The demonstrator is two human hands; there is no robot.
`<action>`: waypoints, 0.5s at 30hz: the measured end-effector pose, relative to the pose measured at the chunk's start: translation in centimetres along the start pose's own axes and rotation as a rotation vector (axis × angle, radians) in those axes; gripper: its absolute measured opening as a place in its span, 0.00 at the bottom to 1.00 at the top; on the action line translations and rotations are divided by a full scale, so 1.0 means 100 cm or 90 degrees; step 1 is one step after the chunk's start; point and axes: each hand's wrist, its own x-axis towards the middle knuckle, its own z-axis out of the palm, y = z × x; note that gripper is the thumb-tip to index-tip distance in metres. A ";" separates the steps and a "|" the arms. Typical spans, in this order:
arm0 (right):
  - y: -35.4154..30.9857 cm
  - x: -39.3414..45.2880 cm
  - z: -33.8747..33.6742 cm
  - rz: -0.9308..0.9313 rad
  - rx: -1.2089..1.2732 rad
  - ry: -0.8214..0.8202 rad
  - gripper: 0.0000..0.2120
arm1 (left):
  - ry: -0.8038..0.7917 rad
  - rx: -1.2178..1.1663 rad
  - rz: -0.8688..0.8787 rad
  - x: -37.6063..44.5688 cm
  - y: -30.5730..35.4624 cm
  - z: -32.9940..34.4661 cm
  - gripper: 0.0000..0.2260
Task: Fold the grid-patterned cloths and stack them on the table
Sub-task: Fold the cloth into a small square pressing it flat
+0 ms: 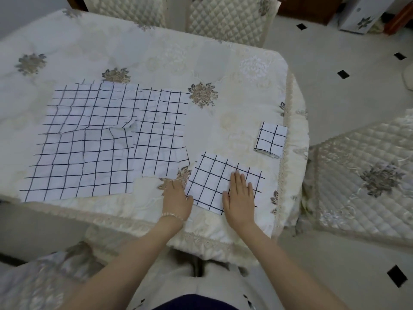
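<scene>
A partly folded white cloth with a black grid point(210, 182) lies near the table's front edge. My right hand point(240, 195) presses flat on its right part with straight fingers. My left hand point(176, 198) rests at the cloth's left edge, fingers extended on the table. Left of them, overlapping unfolded grid cloths point(89, 144) lie spread flat, one point(161, 133) half covered on their right side. A small folded grid cloth point(271, 139) sits alone near the table's right edge.
The table point(223, 63) wears a cream floral cover with a lace hem. Quilted chairs stand behind it point(228, 16) and to the right point(366, 175). The floor is pale tile with black diamonds.
</scene>
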 end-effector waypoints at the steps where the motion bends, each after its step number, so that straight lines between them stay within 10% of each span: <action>1: 0.001 -0.001 0.004 0.001 -0.009 -0.001 0.30 | 0.002 0.001 -0.006 -0.003 0.004 0.000 0.19; 15: 0.007 -0.001 0.006 -0.033 0.037 0.009 0.30 | -0.052 -0.218 -0.203 -0.006 0.010 -0.001 0.12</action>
